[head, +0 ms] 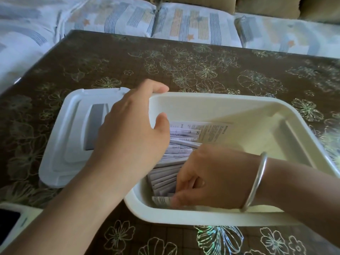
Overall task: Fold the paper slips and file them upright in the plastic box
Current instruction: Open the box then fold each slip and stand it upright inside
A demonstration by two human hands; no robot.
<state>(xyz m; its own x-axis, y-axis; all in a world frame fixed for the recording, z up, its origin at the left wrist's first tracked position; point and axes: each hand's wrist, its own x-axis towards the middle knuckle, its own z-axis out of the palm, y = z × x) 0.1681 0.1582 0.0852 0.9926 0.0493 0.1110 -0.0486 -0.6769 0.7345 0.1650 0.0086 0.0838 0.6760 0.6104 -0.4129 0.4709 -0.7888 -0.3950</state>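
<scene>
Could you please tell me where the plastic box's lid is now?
In the head view, the lid lies flat on the table just left of the plastic box, partly hidden behind the left hand that holds the box's left rim.

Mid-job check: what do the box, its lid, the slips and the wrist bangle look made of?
Box: cream plastic, smooth, soft sheen, moulded rounded rim.
Lid: white plastic, moulded ridges, grey inset panel.
Slips: thin printed paper, creased.
Bangle: probably silver-toned metal, polished, bright highlights.
</scene>
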